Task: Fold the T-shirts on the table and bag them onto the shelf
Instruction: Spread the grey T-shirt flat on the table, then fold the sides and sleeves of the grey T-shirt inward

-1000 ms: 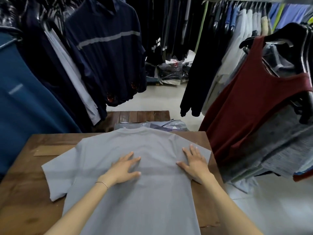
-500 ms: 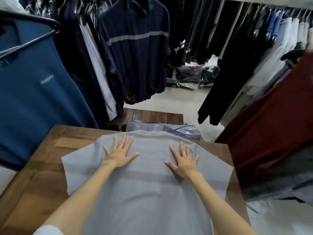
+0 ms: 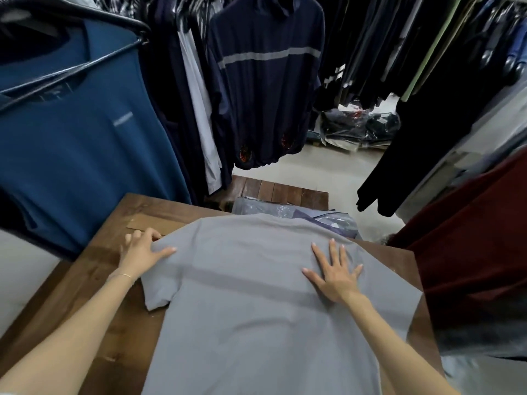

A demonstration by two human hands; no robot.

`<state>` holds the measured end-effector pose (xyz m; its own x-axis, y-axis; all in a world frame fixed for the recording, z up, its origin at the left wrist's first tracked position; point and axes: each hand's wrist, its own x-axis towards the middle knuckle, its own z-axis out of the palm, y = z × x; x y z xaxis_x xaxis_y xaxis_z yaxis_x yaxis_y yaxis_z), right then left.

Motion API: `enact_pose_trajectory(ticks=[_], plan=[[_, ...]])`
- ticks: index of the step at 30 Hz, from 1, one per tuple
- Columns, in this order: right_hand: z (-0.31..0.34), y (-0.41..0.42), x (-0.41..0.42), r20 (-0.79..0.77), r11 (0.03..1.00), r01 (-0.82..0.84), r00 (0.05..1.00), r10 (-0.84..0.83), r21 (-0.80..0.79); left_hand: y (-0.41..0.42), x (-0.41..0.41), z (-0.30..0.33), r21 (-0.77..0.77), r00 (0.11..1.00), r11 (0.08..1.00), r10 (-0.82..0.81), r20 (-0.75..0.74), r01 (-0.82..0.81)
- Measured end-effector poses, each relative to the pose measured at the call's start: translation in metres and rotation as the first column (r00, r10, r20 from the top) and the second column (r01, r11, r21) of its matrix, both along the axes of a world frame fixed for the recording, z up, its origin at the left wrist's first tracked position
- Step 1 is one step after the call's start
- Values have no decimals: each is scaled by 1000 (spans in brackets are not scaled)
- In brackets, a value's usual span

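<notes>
Two hands on the grey T-shirt: left hand fingers pinching its sleeve, right hand fingers spread flat.

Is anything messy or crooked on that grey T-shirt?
Yes. The grey T-shirt lies mostly flat, but its left sleeve is bunched and folded where the left hand grips the shoulder. The right hand presses flat.

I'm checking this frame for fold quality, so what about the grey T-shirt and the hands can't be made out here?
- Grey T-shirt hem: cut off by the bottom edge of the head view.
- Its collar: at the far edge, facing away, no detail visible.
- Left hand fingers: tips tucked under the shoulder fabric, so the grip is unclear.
- Plastic bags beyond the shirt: contents hidden by the shirt and glare.
- Right hand: fully visible, flat.
</notes>
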<state>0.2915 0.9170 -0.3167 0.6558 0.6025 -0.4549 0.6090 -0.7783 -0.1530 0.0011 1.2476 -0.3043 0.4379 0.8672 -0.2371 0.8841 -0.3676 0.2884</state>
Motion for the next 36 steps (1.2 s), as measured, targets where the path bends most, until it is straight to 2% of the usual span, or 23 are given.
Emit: enact_pose_trajectory(ticks=[2,4,7,10,12,14,15,16,18,20,22,24,27,30,33,36], plan=[[2,1,0,-12,1000,2,1000,-2,-5,1,-6,1,-44,998,999,26,-50,-28],[5,1,1,-24,1000,1,1000,-1,-11,2,-11,1,-78,999,996,46,-20,-47],[11,5,4,-69,999,13,998,-16,-51,1,-15,7,-236,950,968,148,274,-83],[22,22,2,-25,997,24,999,-26,-78,-8,-9,20,-274,895,960,171,411,-57],[31,42,-10,-14,992,-12,1000,14,122,-22,0,31,-274,875,962,148,461,-18],[44,65,-35,-154,924,24,987,38,381,-39,12,42,-267,859,963,120,498,20],[52,76,-51,-295,874,119,955,29,470,-48,18,46,-260,852,965,107,512,35],[61,87,-68,-480,829,257,877,15,496,-57,23,51,-250,845,967,90,527,54],[69,107,-97,-774,784,479,633,3,395,-76,31,56,-255,827,960,53,559,111],[69,123,-119,-887,759,588,461,-29,281,-96,33,63,-412,795,892,110,596,185],[61,131,-135,-917,717,663,389,-85,215,-113,29,68,-541,784,808,174,597,233],[49,133,-146,-883,684,691,444,-149,233,-120,17,65,-498,795,845,159,585,198],[32,129,-151,-796,643,696,565,-215,320,-126,-19,53,-371,837,929,194,512,12],[23,130,-152,-730,696,632,645,-227,342,-138,-62,34,-340,898,932,253,359,-127],[16,131,-150,-701,717,599,679,-218,357,-158,-92,22,-370,930,910,285,231,-187],[10,131,-147,-711,725,585,677,-189,364,-175,-105,14,-365,941,911,278,195,-193]])
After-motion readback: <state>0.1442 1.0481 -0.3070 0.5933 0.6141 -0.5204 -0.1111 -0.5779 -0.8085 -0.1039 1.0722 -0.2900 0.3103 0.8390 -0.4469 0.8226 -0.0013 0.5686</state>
